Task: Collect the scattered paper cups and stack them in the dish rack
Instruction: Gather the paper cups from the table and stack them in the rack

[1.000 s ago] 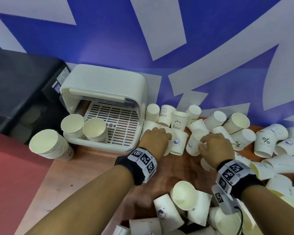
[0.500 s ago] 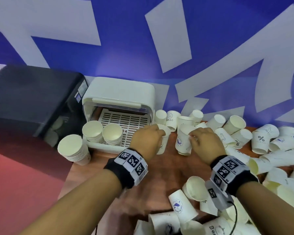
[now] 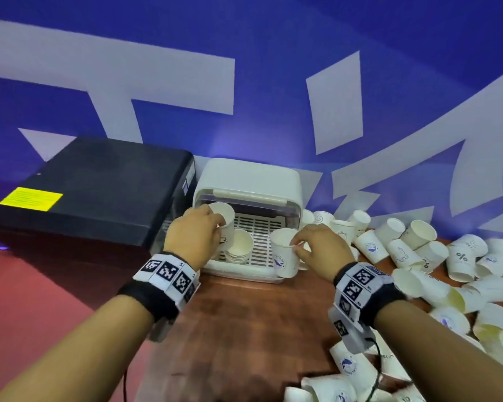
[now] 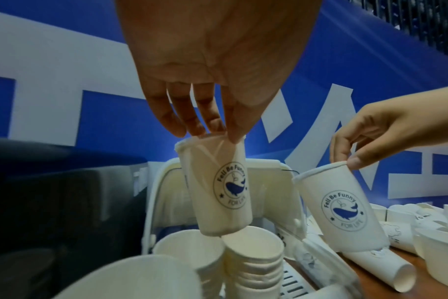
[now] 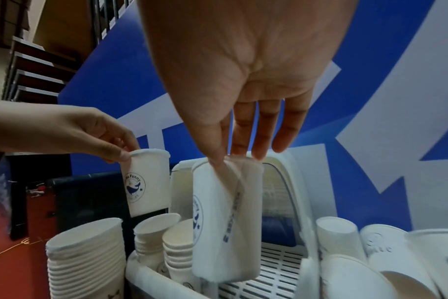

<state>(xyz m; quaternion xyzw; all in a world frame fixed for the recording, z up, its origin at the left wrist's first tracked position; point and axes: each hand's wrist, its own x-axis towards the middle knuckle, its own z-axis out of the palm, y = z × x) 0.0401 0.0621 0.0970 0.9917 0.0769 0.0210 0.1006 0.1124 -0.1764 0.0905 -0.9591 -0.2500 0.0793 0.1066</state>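
A white paper cup with a blue whale logo [image 4: 219,188] is being pinched at its rim by the fingertips and thumb of the left hand [image 3: 193,236], and it is being held upright just above the two nested stacks of white paper cups [image 5: 164,244] standing in the front left part of the white plastic dish rack with a slatted floor and domed lid [image 3: 259,256]. A second white whale-logo paper cup [image 3: 283,258] is being grasped at its rim by the right hand [image 3: 321,249], thumb on one side and fingers on the other, and is being held over the rack's front right edge. A taller stack of white paper cups [image 5: 85,261] is being left outside the rack, just beside its left wall. Many loose white paper cups [image 3: 418,250] are being left lying and standing on the brown wooden table [image 3: 244,329] to the right of the rack. A black box with a yellow label [image 3: 90,190] is being seen to the rack's left
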